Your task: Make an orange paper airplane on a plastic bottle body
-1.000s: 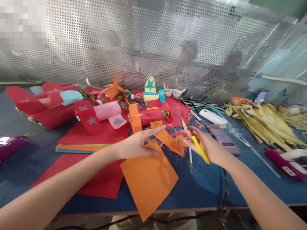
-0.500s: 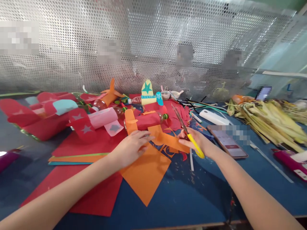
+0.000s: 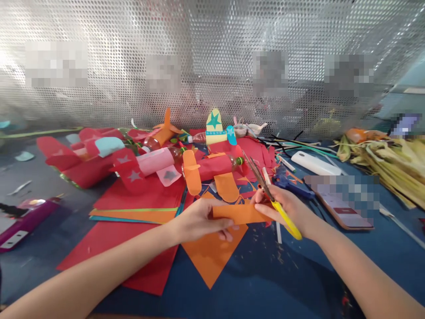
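Note:
My left hand (image 3: 195, 221) pinches the left end of an orange paper strip (image 3: 239, 213), thumb in front. The strip's right end is in the fingers of my right hand (image 3: 288, 208), which also carries scissors (image 3: 288, 221) with yellow handles, blades pointing up and away. Below the strip lies a larger orange paper sheet (image 3: 210, 261), partly covered by my left hand. Just beyond the strip rests a round-ended orange paper piece (image 3: 227, 187). Behind it lies a bottle wrapped in red paper (image 3: 212, 167) with an orange paper fin (image 3: 191, 173).
Red paper sheets (image 3: 133, 261) lie at left, near paper-covered bottle planes (image 3: 156, 161) and a purple glue gun (image 3: 26, 221). At right are a phone (image 3: 338, 204), a white tool (image 3: 314, 163) and dried husks (image 3: 388, 164). A perforated metal screen (image 3: 212, 44) stands behind.
My left hand has closed on the strip's left end, and the strip is now stretched between both hands. The round-ended orange piece now lies apart behind it. The view has shifted left.

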`<state>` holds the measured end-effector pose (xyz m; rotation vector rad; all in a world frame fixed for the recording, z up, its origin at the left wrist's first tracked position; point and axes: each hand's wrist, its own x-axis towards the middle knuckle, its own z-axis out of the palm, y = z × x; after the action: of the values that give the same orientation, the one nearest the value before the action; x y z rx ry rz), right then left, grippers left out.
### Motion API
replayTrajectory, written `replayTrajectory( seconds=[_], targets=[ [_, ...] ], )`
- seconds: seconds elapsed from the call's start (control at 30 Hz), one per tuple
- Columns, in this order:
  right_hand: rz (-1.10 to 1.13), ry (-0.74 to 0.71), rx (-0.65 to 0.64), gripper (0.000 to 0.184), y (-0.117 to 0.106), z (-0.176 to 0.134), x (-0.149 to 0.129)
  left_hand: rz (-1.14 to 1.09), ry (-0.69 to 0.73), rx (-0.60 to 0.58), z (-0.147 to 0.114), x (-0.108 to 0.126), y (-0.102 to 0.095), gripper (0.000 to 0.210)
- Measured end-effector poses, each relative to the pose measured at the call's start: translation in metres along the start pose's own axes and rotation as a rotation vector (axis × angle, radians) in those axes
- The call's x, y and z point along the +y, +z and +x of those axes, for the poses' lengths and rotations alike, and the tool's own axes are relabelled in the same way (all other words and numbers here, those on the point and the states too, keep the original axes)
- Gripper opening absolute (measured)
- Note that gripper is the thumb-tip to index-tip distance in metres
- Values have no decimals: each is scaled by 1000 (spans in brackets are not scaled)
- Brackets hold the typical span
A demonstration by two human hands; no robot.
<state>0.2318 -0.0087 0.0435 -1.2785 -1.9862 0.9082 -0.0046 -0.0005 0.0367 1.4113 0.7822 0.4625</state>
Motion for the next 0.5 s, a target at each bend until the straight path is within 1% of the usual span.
replayTrajectory(
  seconds=[0.03,0.13,0.2,0.33,0.5],
  targets=[
    [-10,4,49,14,0,1,2,-20,-7,21,2,-2,-1,39],
    [-56,66,201,17,-1,7,7,-50,23,160,6,-3,-8,39],
    [-34,104,262,18,-2,10,11,-60,27,210,9,-3,-12,37],
    [95,117,309,22,0,13,19,-37,0,232,11,-1,-15,31],
    [163,166,362,27,6,14,23,-53,-8,248,8,3,-12,31]
  ],
)
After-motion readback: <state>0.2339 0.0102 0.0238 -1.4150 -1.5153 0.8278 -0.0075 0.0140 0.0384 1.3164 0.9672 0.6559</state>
